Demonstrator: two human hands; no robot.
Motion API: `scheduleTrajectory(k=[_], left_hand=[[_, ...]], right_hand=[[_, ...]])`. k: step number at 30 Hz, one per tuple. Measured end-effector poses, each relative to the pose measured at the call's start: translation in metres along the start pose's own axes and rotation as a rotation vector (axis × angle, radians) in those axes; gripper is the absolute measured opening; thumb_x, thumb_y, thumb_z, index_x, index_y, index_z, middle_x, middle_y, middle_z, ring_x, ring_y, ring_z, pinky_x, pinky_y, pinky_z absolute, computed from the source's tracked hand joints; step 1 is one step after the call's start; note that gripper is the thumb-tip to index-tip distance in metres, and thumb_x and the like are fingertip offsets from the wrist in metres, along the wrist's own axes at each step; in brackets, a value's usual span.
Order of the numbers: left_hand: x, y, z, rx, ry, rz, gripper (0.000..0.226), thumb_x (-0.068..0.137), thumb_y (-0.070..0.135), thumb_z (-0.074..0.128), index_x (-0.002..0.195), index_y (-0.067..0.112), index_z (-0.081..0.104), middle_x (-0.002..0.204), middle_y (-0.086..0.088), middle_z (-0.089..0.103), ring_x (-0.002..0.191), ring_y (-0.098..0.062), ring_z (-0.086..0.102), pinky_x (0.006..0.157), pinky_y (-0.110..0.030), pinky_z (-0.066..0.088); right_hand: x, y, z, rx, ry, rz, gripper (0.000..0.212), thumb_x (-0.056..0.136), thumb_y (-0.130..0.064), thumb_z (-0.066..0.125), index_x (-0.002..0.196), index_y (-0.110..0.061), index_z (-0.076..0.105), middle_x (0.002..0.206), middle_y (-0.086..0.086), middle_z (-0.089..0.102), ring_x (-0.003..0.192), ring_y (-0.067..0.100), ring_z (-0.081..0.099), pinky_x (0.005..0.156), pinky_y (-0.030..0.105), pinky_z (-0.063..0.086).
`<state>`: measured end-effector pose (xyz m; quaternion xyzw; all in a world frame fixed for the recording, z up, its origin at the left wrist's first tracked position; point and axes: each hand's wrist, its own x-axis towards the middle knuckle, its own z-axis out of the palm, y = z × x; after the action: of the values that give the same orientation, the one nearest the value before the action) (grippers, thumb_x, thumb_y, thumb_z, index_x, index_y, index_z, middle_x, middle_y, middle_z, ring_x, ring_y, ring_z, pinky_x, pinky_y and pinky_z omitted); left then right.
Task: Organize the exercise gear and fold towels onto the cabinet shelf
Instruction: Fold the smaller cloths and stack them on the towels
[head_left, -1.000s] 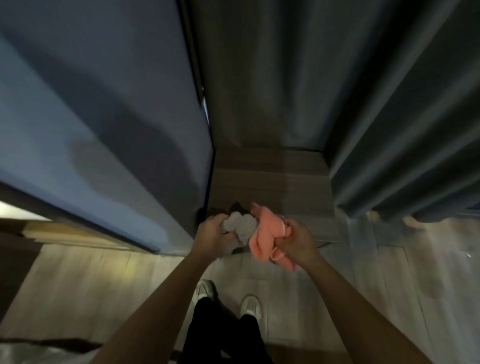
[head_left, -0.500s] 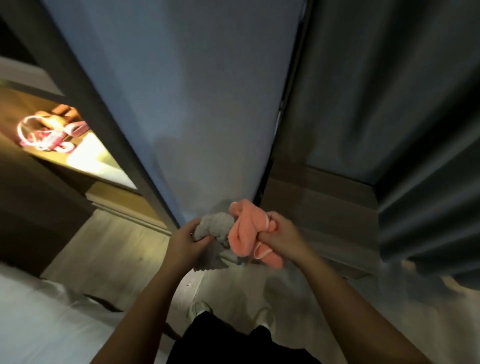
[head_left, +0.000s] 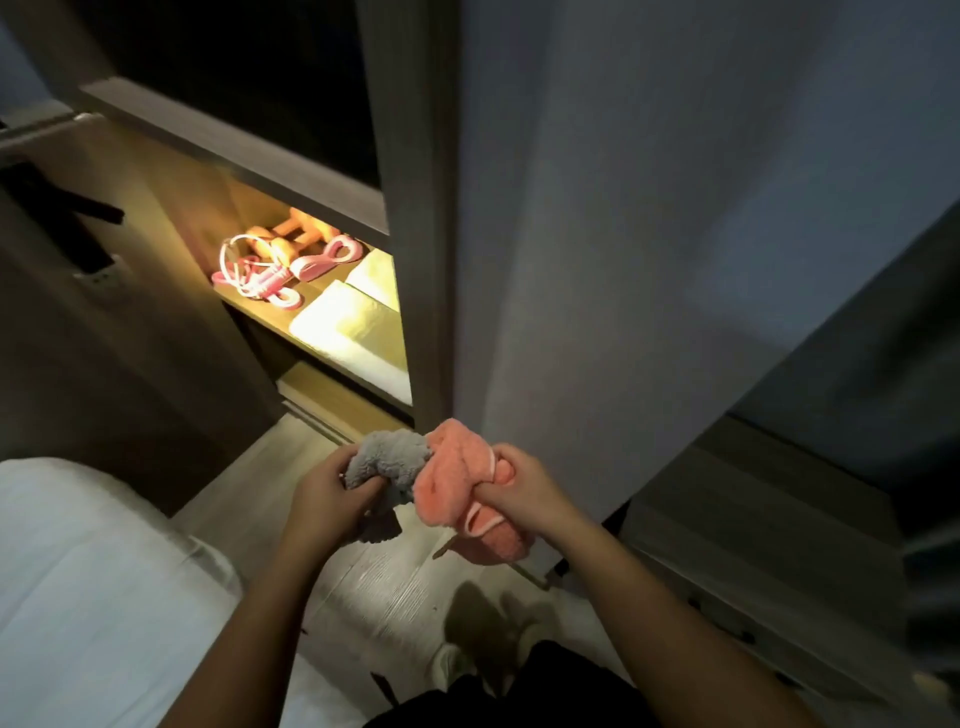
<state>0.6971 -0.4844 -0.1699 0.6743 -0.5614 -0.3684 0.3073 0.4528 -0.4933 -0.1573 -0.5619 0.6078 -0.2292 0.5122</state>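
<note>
Fingers curled tight, the left hand (head_left: 323, 493) gripped a gray towel (head_left: 388, 460) and the right hand (head_left: 527, 488) a pink towel (head_left: 456, 480), the cloths touching at 6 o'clock.
At 10 o'clock, the lit cabinet shelf (head_left: 260, 312) held a jump rope (head_left: 254, 280), dumbbells (head_left: 296, 234) and folded towels (head_left: 348, 332).

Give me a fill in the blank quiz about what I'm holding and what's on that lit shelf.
The grey towel is gripped by the ___.
The pink towel is gripped by the ___.
The skipping rope lies on the lit ___.
Missing words: left hand; right hand; shelf.
</note>
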Motion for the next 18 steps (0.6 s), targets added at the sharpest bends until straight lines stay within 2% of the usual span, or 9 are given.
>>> scheduleTrajectory(k=[3,5,8,12,15,18], left_hand=[[0.011,-0.015,-0.023,0.007,0.063,-0.027,0.026,0.084,0.014,0.070,0.104,0.029,0.065,0.087,0.010,0.067,0.080,-0.012,0.065,0.062,-0.026,0.048],[0.018,-0.022,-0.035,-0.004,0.109,-0.031,0.028,0.082,0.012,0.071,0.105,0.027,0.066,0.089,0.008,0.067,0.083,-0.014,0.064,0.067,-0.030,0.049],[0.027,-0.031,-0.049,-0.047,0.147,-0.082,0.034,0.084,0.012,0.070,0.116,0.022,0.065,0.099,0.003,0.066,0.091,-0.014,0.062,0.077,-0.035,0.053],[0.045,-0.044,-0.067,-0.102,0.201,-0.165,0.039,0.085,0.010,0.071,0.122,0.021,0.064,0.094,0.011,0.064,0.086,-0.003,0.060,0.068,-0.020,0.047],[0.067,-0.054,-0.083,-0.074,0.246,-0.212,0.041,0.084,0.010,0.072,0.124,0.016,0.064,0.105,0.000,0.068,0.095,-0.017,0.063,0.081,-0.033,0.051],[0.100,-0.065,-0.102,-0.052,0.311,-0.241,0.039,0.084,0.013,0.073,0.121,0.018,0.065,0.104,0.001,0.068,0.094,-0.016,0.061,0.075,-0.028,0.046]], right_hand=[[0.023,-0.019,0.015,-0.048,-0.019,-0.031,0.025,0.075,-0.021,0.072,0.090,-0.038,0.060,0.091,-0.017,0.065,0.085,0.000,0.062,0.073,0.025,0.051],[0.041,-0.030,0.024,-0.061,-0.032,-0.043,0.025,0.075,-0.019,0.072,0.092,-0.035,0.061,0.088,-0.017,0.065,0.083,-0.001,0.061,0.069,0.021,0.048],[0.069,-0.044,0.036,-0.082,-0.069,-0.047,0.027,0.076,-0.017,0.072,0.099,-0.027,0.063,0.090,-0.013,0.066,0.085,0.007,0.062,0.068,0.022,0.047],[0.110,-0.061,0.055,-0.109,-0.119,-0.068,0.027,0.076,-0.015,0.073,0.100,-0.023,0.064,0.089,-0.012,0.066,0.083,0.006,0.061,0.065,0.019,0.045],[0.146,-0.073,0.072,-0.101,-0.178,-0.076,0.026,0.078,-0.015,0.074,0.100,-0.023,0.062,0.089,-0.011,0.065,0.081,0.003,0.060,0.063,0.017,0.043],[0.188,-0.090,0.090,-0.095,-0.254,-0.074,0.026,0.082,-0.017,0.072,0.102,-0.025,0.059,0.092,-0.013,0.063,0.084,0.005,0.061,0.062,0.015,0.042]])
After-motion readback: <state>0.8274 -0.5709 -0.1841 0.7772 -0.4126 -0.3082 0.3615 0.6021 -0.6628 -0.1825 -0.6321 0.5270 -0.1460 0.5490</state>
